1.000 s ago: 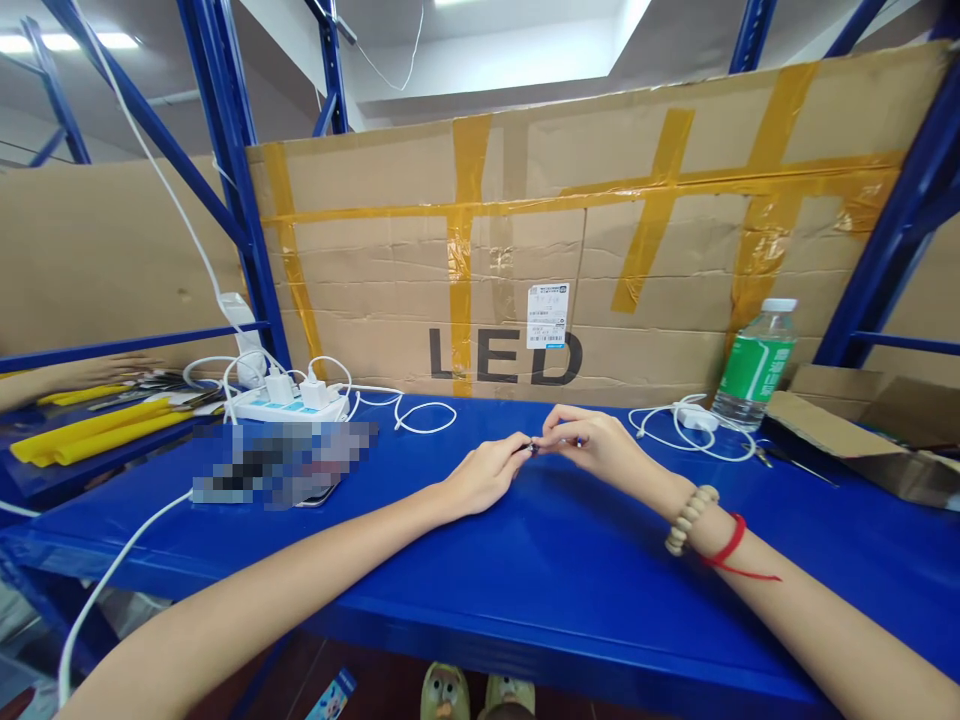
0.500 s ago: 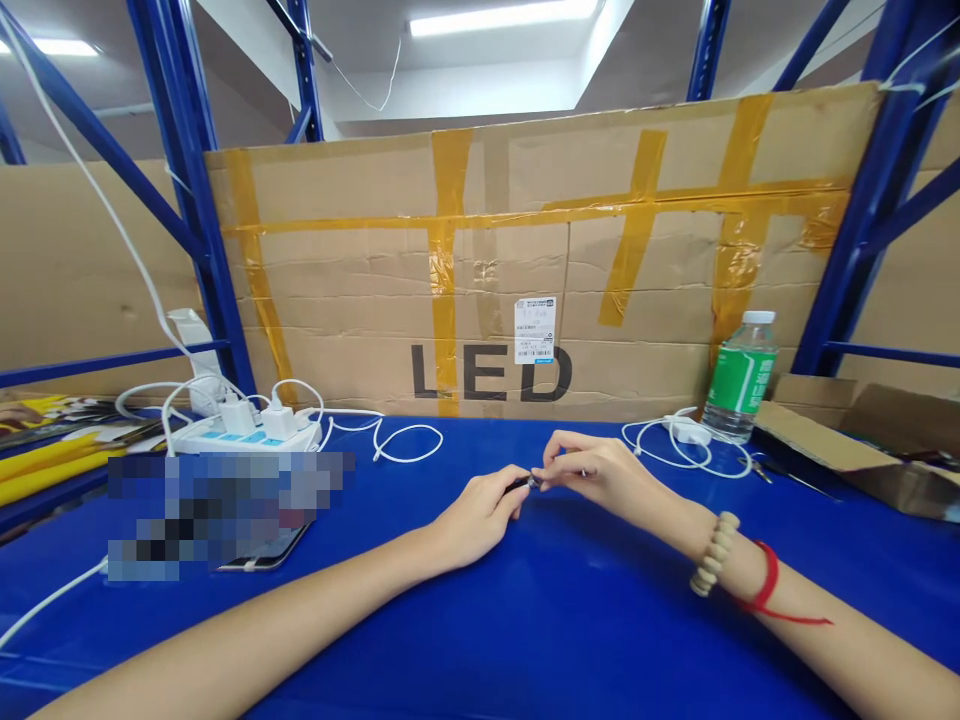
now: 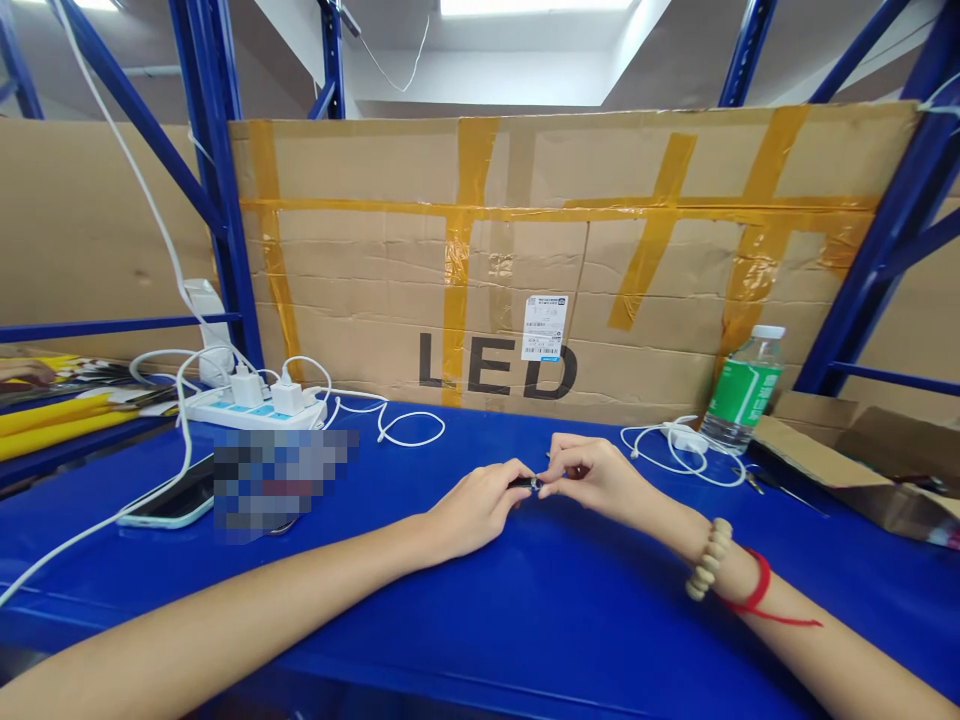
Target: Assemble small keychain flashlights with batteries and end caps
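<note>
Pinching small dark part [image 3: 527, 483] — between left hand [image 3: 480, 508], right hand [image 3: 594, 478]

Left hand [image 3: 480, 505]: has edged nearer the person; thumb and forefinger are now closed further over the dark part [image 3: 525, 483].
Right hand [image 3: 592, 475]: fingers curled in tighter than before.
Co-worker's hand [image 3: 22, 372]: drawn back toward the left edge.

A blue shelf board [image 3: 525, 620] serves as the bench, framed by blue steel uprights [image 3: 210, 150]. Behind it stands a cardboard sheet [image 3: 360, 270], patched with brownish tape [image 3: 465, 160] and printed "LED". Above, a strip light [image 3: 525, 6] glows on what seems a pale ceiling, partly cut off.
</note>
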A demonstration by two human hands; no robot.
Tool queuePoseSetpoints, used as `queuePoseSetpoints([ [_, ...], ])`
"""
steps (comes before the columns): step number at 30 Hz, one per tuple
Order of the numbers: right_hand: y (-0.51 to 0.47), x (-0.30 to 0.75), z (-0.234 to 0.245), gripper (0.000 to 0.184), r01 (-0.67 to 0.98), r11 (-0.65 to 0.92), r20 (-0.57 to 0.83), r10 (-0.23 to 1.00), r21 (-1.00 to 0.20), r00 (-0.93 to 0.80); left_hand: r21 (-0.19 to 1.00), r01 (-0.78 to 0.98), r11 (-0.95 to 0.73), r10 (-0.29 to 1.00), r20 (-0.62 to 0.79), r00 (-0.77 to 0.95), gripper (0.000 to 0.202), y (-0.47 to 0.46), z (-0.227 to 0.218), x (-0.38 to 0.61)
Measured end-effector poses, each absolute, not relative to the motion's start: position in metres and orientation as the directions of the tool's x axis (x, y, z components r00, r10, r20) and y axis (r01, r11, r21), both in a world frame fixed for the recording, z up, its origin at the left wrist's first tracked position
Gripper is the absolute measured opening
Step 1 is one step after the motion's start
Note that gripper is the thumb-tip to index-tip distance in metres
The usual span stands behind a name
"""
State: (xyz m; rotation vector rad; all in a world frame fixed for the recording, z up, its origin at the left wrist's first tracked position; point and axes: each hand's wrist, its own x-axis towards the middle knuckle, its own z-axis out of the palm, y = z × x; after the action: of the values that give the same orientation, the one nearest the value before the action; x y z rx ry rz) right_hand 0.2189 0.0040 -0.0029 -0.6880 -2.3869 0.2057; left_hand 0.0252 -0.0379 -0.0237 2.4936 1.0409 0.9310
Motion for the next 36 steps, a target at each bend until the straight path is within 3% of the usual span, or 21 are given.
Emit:
queuePoseSetpoints([
  [7, -0.005, 0.208, -0.002, 0.027, 0.416, 0.750, 0.512, 0.658, -0.514, -0.552, 0.476, 0.572, -0.668, 0.744, 0.444, 0.499, 0.017, -0.040, -0.023, 0.026],
  [13, -0.009, 0.204, 0.000, 0.033, 0.407, 0.576, 0.365, 0.793, -0.709, -0.487, 0.439, 0.600, -0.669, 0.740, 0.468, 0.483, 0.017, -0.037, -0.024, 0.025],
  [24, -0.012, 0.201, 0.002, 0.034, 0.373, 0.418, 0.253, 0.873, -0.828, -0.417, 0.443, 0.582, -0.682, 0.717, 0.561, 0.414, 0.011, -0.035, -0.024, 0.026],
  [30, -0.013, 0.203, 0.006, 0.034, 0.382, 0.412, 0.246, 0.877, -0.827, -0.413, 0.379, 0.609, -0.696, 0.694, 0.572, 0.437, 0.030, -0.034, -0.023, 0.026],
  [36, -0.010, 0.201, 0.001, 0.034, 0.389, 0.443, 0.264, 0.862, -0.808, -0.433, 0.318, 0.611, -0.724, 0.656, 0.591, 0.469, 0.028, -0.032, -0.022, 0.026],
])
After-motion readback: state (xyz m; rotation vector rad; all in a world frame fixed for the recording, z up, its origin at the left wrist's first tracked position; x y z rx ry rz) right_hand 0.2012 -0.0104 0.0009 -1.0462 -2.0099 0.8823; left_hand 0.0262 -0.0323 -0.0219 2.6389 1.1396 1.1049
